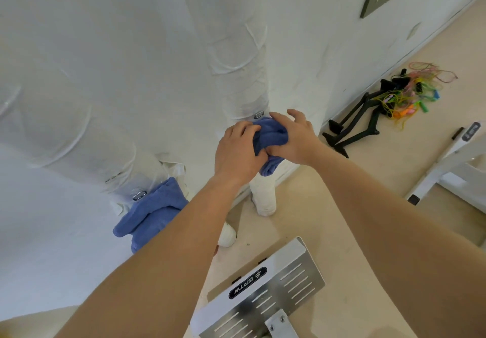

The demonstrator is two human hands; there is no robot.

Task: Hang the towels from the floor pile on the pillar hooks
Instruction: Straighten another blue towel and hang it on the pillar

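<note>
We have a single view, worn on the head, looking forward and steeply down along both forearms. It sits close to the white wrapped pillar [244, 74], with the beige floor [368, 179] spreading out to the right, wide-angle curved.

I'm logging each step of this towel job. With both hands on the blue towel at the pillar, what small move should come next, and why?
Probably lift the bunched towel up onto the metal hook just above it: both the left hand and right hand grip it directly under that hook.

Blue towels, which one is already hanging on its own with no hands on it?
The lower-left towel, draped from a metal hook. The other towel is bunched between both hands.
</note>
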